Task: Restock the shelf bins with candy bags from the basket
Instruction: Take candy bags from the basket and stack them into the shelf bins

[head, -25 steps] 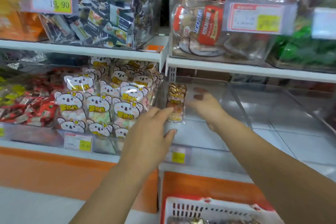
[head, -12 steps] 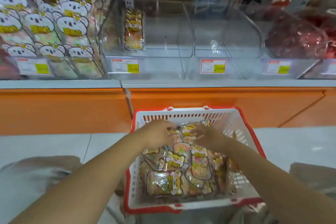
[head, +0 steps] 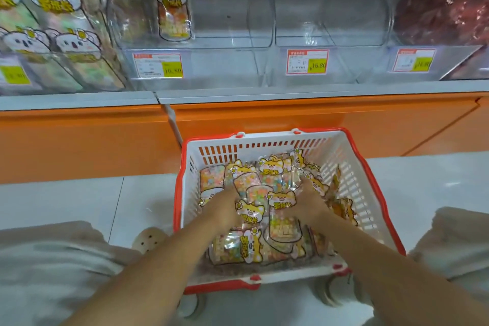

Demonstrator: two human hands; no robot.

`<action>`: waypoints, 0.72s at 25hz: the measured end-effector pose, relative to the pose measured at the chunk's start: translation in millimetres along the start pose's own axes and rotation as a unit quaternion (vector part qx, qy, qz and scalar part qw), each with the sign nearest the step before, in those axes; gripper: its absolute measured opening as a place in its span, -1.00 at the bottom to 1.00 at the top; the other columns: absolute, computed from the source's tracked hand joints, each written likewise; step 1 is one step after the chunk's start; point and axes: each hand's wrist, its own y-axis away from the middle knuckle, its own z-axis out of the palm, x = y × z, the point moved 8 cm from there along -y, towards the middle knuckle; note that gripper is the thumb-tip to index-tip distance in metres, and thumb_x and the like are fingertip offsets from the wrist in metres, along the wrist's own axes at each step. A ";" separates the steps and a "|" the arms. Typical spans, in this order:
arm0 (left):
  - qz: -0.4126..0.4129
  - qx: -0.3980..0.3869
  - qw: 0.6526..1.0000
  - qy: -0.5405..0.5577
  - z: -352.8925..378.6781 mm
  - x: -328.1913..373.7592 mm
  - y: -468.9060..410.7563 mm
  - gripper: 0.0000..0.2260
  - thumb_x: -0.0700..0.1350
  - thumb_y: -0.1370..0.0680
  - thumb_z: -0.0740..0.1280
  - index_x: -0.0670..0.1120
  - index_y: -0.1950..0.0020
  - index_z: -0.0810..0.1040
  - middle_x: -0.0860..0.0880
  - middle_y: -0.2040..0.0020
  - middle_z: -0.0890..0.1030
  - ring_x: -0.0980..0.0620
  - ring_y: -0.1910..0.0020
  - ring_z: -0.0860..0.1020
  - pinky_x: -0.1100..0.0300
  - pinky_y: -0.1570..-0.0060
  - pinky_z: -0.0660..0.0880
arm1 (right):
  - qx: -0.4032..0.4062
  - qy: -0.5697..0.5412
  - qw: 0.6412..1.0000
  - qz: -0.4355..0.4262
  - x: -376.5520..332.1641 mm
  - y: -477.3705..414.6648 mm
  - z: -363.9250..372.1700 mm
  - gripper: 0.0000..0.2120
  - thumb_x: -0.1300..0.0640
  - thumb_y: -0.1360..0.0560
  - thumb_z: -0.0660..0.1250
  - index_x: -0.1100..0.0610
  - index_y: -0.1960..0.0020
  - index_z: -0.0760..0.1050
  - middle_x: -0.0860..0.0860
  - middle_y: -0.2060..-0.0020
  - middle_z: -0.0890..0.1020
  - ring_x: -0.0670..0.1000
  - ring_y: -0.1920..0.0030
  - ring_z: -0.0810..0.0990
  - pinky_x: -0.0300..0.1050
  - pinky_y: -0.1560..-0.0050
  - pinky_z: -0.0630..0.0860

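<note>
A white basket with a red rim (head: 352, 167) stands on the floor below the shelf and holds several yellow fox-print candy bags (head: 270, 167). Both my hands are down among them. My left hand (head: 225, 206) digs in from the left and my right hand (head: 308, 200) from the right. They grip a cluster of bags (head: 264, 206) between them, and those bags cover the fingers. On the shelf above, a clear bin (head: 225, 66) holds one short row of the same fox bags (head: 172, 5) at its left side.
A second clear bin (head: 344, 69) stands to the right, then a bin of dark red packs (head: 444, 8). White koala-print bags (head: 50, 8) fill the bin at left. An orange shelf base (head: 79, 140) runs below. My knees (head: 53, 272) flank the basket.
One second ago both hands were up at the clear bin beside the row of fox bags. They dropped into the basket and now sit deeper among the bags, closer together.
</note>
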 end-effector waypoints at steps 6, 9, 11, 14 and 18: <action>0.015 0.063 0.984 0.168 -30.5 -2.4 -5.5 -0.82 -0.16 -0.53 0.42 -0.05 0.18 0.43 -0.06 0.14 0.51 -0.10 0.09 0.53 0.15 0.15 0.40 | 0.059 -0.141 0.985 -0.082 -28.9 20.6 -32.2 -0.71 0.18 -0.47 0.44 0.14 0.27 0.34 0.01 0.38 0.43 0.01 0.36 0.42 -0.23 0.40 0.37; -0.012 0.098 0.919 0.381 -49.1 -3.7 -1.6 -0.90 -0.12 -0.55 0.40 -0.03 0.01 0.49 -0.01 0.01 0.55 -0.10 -0.04 0.56 0.00 -0.02 0.56 | -0.017 -0.397 0.915 -0.074 -36.3 25.0 -37.4 -0.84 0.21 -0.55 0.35 0.21 0.19 0.48 0.05 0.25 0.60 0.03 0.20 0.61 -0.03 0.08 0.59; -0.030 0.118 0.883 0.453 -55.8 -3.7 1.2 -0.72 -0.07 -0.55 0.40 -0.03 -0.24 0.51 0.03 -0.04 0.53 -0.03 -0.09 0.53 -0.01 -0.16 0.51 | -0.107 -0.434 0.893 -0.055 -39.1 23.5 -18.3 -0.84 0.18 -0.51 0.39 0.24 0.02 0.47 0.09 0.05 0.61 0.06 0.07 0.67 0.07 -0.01 0.59; -0.030 0.127 0.840 0.527 -59.2 -2.5 5.9 -0.66 -0.07 -0.56 0.38 -0.04 -0.33 0.47 -0.03 0.04 0.53 0.07 0.23 0.59 0.10 0.15 0.58 | -0.105 -0.486 0.866 -0.057 -44.6 20.6 -14.0 -0.55 0.13 -0.49 0.42 0.21 -0.33 0.39 0.00 -0.06 0.62 0.01 0.00 0.67 0.01 0.03 0.57; -0.033 0.106 0.822 0.559 -53.8 1.1 10.9 -0.63 -0.04 -0.60 0.32 -0.07 -0.39 0.43 0.00 -0.07 0.54 0.05 0.10 0.56 0.18 0.18 0.55 | -0.187 -0.514 0.835 -0.061 -58.8 25.0 -1.1 -0.47 0.11 -0.49 0.40 0.28 -0.39 0.37 0.14 -0.24 0.55 0.15 -0.14 0.62 0.06 -0.04 0.60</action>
